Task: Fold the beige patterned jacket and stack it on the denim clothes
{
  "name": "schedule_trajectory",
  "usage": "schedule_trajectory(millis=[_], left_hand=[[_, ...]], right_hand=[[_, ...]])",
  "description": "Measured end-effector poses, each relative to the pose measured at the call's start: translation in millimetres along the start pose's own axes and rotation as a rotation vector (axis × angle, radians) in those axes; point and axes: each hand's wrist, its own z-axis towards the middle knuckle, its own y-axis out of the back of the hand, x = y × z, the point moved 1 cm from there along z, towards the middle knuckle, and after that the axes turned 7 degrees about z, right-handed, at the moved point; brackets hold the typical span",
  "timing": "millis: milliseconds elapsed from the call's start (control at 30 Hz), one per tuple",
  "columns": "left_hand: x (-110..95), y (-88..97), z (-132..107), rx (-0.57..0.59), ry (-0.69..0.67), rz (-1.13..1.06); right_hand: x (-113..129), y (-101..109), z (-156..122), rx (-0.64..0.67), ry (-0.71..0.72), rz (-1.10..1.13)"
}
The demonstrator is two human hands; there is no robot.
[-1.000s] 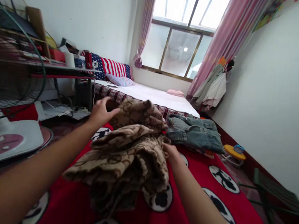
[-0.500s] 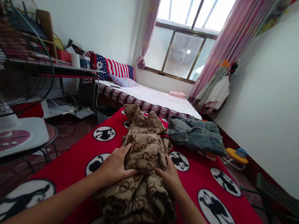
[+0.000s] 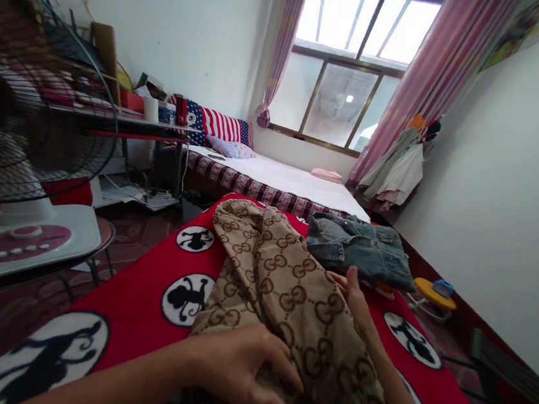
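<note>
A tan garment (image 3: 285, 275) with a brown interlocking-letter pattern lies loosely spread on a red blanket (image 3: 141, 304). Two long folds of it run toward the far edge; whether it is a top or trousers I cannot tell. My left hand (image 3: 244, 364) rests over its near part, thumb and fingers apart and slightly curved. At the garment's right side is my right hand (image 3: 355, 296), thumb raised and fingers stretched out, partly hidden behind the cloth. Just beyond that hand lies a folded blue denim garment (image 3: 362, 245).
A fan (image 3: 41, 111) stands at the left on a round stool, beside a cluttered desk (image 3: 147, 123). Behind the blanket is a bed (image 3: 277, 174) with pillows. At the right are a yellow stool (image 3: 435, 293) and a dark folding chair (image 3: 517, 373).
The tan garment has gone from a compact folded bundle to a looser, wider spread. My left hand has come nearer to me; my right hand has moved right and farther away.
</note>
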Motion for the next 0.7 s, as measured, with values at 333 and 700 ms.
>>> schedule_trajectory(millis=[333,700], left_hand=[[105.1,29.9,14.7,-0.742,0.635,0.429],[112.0,35.0,11.8,-0.336,0.366,0.449]], right_hand=[[-14.5,-71.2,-19.7,0.294,0.343,-0.621],[32.2,38.2,-21.3,-0.316,0.062,-0.169]])
